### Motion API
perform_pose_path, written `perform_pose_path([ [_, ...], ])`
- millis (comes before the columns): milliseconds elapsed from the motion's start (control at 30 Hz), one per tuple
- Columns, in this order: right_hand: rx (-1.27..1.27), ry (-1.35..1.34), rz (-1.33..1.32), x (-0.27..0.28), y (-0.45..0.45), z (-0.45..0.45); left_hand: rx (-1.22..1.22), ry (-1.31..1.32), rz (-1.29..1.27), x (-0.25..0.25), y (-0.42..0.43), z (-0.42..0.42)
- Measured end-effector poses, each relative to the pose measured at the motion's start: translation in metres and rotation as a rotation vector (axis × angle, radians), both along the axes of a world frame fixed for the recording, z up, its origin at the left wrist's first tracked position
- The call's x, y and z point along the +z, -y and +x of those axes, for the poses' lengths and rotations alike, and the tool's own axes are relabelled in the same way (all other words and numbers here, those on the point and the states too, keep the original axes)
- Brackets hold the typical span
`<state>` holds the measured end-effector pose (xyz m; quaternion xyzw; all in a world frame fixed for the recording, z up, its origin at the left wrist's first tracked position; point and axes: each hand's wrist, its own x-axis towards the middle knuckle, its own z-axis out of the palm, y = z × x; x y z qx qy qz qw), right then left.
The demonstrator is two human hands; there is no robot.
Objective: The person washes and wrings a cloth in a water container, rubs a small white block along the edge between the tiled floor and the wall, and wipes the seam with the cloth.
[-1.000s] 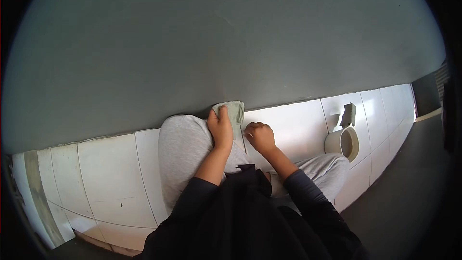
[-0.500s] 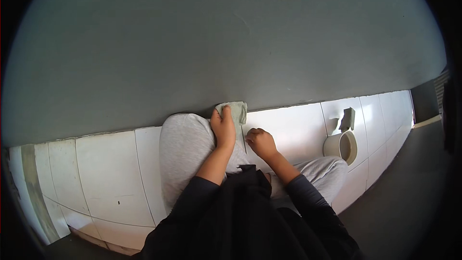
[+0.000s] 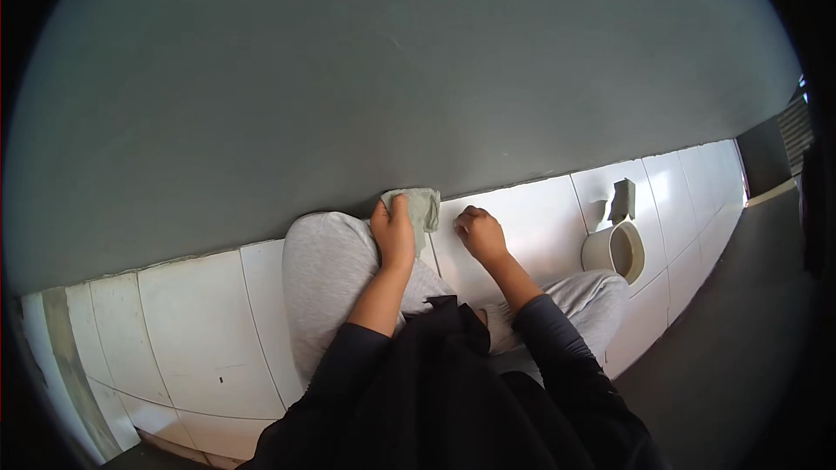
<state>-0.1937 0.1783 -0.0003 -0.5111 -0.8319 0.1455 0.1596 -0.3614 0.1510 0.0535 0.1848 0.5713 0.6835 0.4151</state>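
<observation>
My left hand [image 3: 394, 233] grips a folded grey-green cloth [image 3: 424, 206] at the foot of the dark grey wall [image 3: 418, 78]. The thumb lies over the cloth, and part of it hangs down past my fingers. To the right, apart from the cloth, my right hand [image 3: 482, 233] hovers over the white tiles with its fingers curled in. Whatever those fingers may hold is hidden or too small to make out.
White floor tiles [image 3: 192, 322] run along the wall beneath my crossed legs in grey trousers [image 3: 322, 287]. At the right stands a round white tub [image 3: 599, 252], with a folded dark grey piece [image 3: 623, 199] beside it. The floor beyond the tiles is dark.
My right hand has moved slightly up and right, away from the cloth. My left hand still grips the cloth close to the wall. The camera view has tilted a little.
</observation>
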Motion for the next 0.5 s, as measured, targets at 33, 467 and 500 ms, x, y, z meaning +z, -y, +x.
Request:
perform_pose_path([
  [33, -0.099, -0.018, -0.021, 0.001, -0.01, 0.021, -0.013, -0.01, 0.008, -0.002, 0.001, 0.0],
  [467, -0.082, -0.118, -0.008, -0.007, -0.01, 0.006, -0.02, -0.073, 0.023, -0.007, -0.001, -0.002],
  [500, -0.081, -0.124, -0.009, -0.008, -0.01, 0.003, -0.022, -0.094, -0.009, -0.007, -0.001, -0.002],
])
